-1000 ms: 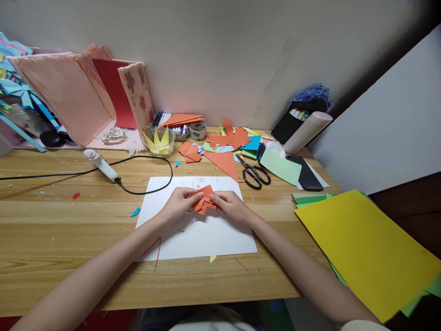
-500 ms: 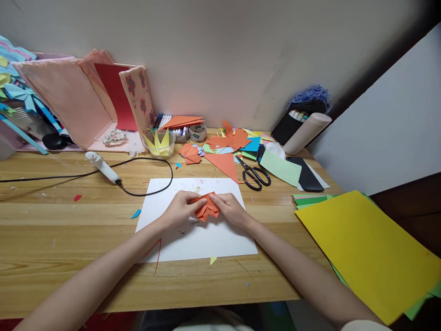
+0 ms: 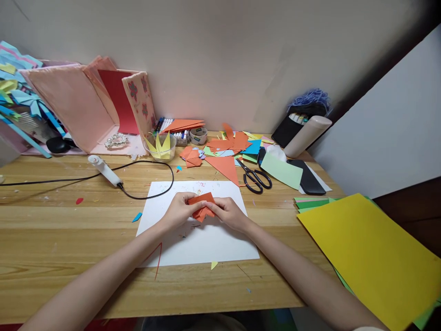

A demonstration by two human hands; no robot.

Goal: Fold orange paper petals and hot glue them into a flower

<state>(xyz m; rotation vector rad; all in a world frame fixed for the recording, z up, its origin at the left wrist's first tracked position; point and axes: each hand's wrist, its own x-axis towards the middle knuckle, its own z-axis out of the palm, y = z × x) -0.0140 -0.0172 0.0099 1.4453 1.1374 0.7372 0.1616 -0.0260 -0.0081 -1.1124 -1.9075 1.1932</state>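
A small folded piece of orange paper point(image 3: 203, 209) is held between both hands, above a white sheet point(image 3: 220, 248) marked with coloured specks. My left hand point(image 3: 181, 209) pinches its left side, thumb on top. On the right side, my right hand point(image 3: 227, 211) grips it, its thumb reaching to the middle near the left thumb. The fingers beneath the paper are hidden.
Black-handled scissors point(image 3: 254, 177) lie behind my right hand, beside orange scraps point(image 3: 225, 168). Yellow card point(image 3: 368, 253) covers the right side. A white device point(image 3: 105, 171) with a black cable and a clear cup point(image 3: 161, 148) stand back left.
My right thumb has moved left across the orange paper, closer to the left thumb. The camera view has shifted slightly, so the desk items appear a little lower.
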